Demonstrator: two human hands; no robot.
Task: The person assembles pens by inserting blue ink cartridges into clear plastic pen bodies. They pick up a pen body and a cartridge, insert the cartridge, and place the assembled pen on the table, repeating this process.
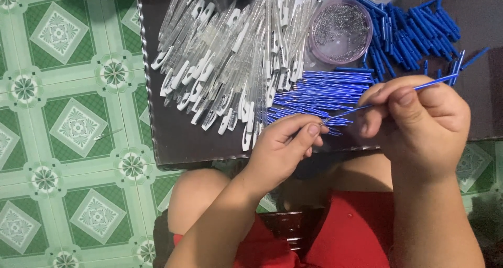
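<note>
Green patterned floor tiles [78,126] lying beside dark tray [167,137], right hand [419,124] pinching blue refill [398,92] just below bead tub [339,31], left hand [283,147] pinching its metal tip w/ thumb & forefinger (spring too small to tell), clear pen barrels [230,63] piling left of tub, blue caps [414,35] lying to its right.

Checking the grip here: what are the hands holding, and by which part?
The right hand pinches a blue pen refill around its middle; the left hand pinches at its metal tip end.
</note>
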